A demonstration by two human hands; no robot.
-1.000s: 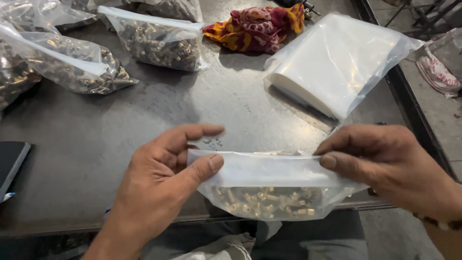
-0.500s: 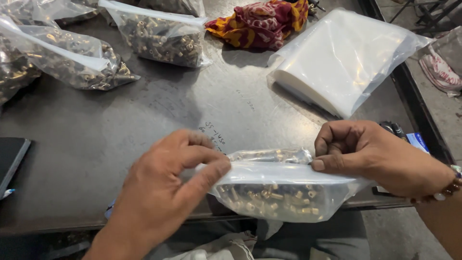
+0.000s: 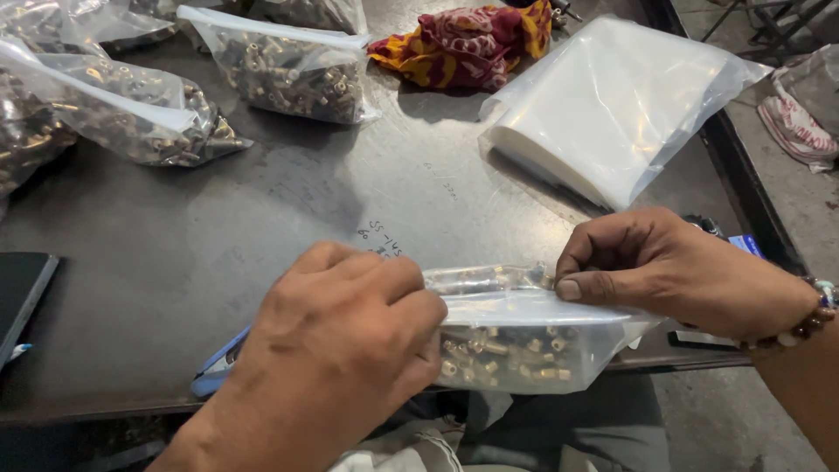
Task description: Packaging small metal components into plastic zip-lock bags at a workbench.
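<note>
Left hand (image 3: 350,336) curled, fingers pinching the top of a clear bag of small brass parts (image 3: 516,336) at the table's (image 3: 262,210) near edge, right hand (image 3: 673,275) pinching its other end between thumb and forefinger

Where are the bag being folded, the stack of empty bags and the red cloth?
small clear bag (image 3: 516,350), head view, on its filled lower part.
stack of empty bags (image 3: 612,105), head view, middle.
red patterned cloth (image 3: 468,39), head view, centre.
</note>
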